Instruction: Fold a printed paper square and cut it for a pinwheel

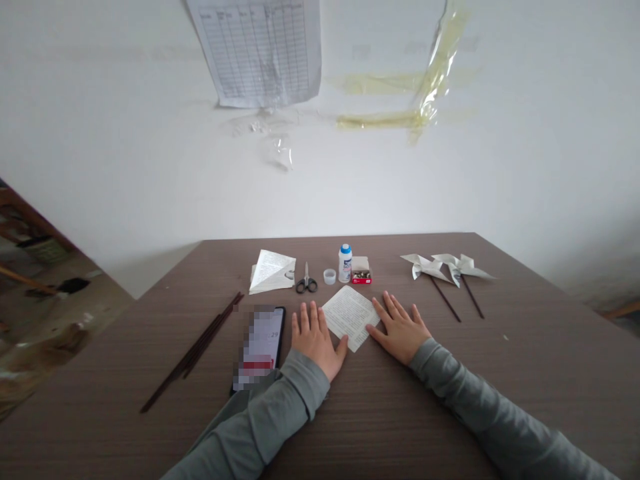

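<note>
A square sheet of printed paper lies flat on the table, turned like a diamond. Along its left side rests my left hand, palm down with fingers stretched out, the thumb by the sheet's lower left edge. My right hand lies flat on the other side, fingers spread, its thumb and index finger at the right corner. Neither hand grips anything. Just beyond the sheet stand a white bottle with a blue cap, a small red box of metal pieces and a small clear cup.
Scissors and a stack of printed paper lie at the back left. Thin dark sticks and a phone are left of my hands. Two paper pinwheels on sticks lie at the right. A white wall borders the table's far edge.
</note>
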